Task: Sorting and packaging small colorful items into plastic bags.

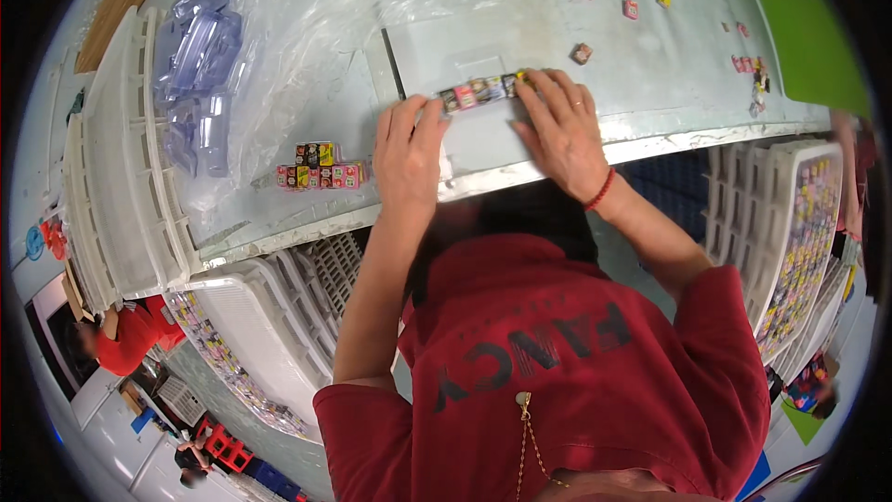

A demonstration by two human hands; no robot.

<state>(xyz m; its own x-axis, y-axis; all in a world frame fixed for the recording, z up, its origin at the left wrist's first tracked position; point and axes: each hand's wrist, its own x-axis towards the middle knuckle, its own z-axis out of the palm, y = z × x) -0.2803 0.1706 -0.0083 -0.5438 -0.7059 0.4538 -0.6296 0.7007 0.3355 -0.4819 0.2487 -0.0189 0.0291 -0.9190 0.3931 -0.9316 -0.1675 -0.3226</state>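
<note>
A row of small printed boxes, in black, pink, brown and yellow, lies across the table in front of me. My left hand has its bent fingers pressed to the left end of the row. At the other end, the fingertips of my right hand touch a yellow box, with the thumb held lower down. The row is gripped between the two hands. A clear plastic piece shows just behind it. Left of my left hand stands a stacked group of similar small boxes, partly in clear plastic.
Loose small boxes are scattered toward the far right. Clear plastic trays lie on plastic film at the left. White crates stand beyond them. A crate of small boxes is below the table's right edge, another crate lower left. People work farther off.
</note>
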